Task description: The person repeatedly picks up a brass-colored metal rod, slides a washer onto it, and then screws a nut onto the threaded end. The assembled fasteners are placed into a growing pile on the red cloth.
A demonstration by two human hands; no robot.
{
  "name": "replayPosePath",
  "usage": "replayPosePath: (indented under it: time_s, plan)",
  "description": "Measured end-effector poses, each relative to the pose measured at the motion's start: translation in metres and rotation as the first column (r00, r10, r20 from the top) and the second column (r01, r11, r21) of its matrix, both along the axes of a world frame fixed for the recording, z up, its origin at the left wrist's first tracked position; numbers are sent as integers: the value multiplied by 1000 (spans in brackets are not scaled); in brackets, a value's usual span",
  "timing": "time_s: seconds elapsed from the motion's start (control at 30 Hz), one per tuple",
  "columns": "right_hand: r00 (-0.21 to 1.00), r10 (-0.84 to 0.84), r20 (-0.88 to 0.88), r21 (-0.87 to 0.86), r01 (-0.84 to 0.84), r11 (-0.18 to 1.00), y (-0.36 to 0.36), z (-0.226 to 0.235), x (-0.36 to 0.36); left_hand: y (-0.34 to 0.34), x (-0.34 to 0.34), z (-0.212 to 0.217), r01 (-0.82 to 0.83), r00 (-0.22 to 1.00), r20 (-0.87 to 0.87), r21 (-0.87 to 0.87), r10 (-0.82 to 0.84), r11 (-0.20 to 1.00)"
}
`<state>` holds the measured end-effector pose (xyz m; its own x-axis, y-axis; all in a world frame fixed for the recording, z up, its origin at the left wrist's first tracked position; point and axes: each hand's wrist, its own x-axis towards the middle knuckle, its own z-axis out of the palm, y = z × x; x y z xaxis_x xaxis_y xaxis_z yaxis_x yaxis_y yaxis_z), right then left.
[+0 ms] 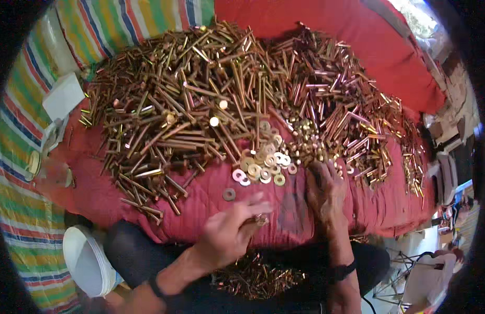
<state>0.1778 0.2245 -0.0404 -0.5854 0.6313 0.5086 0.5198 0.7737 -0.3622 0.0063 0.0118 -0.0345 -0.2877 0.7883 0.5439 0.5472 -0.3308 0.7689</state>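
My left hand (229, 227) is smeared by motion above the front of the red cloth. Its fingers are closed around what looks like a bolt (261, 219), with only a metal end showing. My right hand (327, 191) reaches to the front edge of a heap of small brass-coloured nuts (307, 137). Its fingers curl down among them, and their tips are hidden. Between the hands and the big piles lie several flat round washers (265, 162), silver and yellowish. One darker washer (229, 194) lies apart, close to my left hand.
A large pile of long bolts (164, 110) covers the left and middle of the red cloth (200, 206). Shorter bolts (352, 104) are heaped at the right. More metal pieces (258, 280) lie between my legs. A white bucket (88, 261) stands at lower left, by striped sheeting (30, 256).
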Motion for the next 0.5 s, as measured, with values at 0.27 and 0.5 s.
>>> replayPosePath:
  time_s: [0.27,0.5]
  plan:
    - [979,-38,203,127,12,992,6,-2,7,2,-4,-17,-31,976,-215,-12,28,999]
    - [993,39,109,39,-43,998,1,11,5,-7,-5,30,94,818,568,-292,93,952]
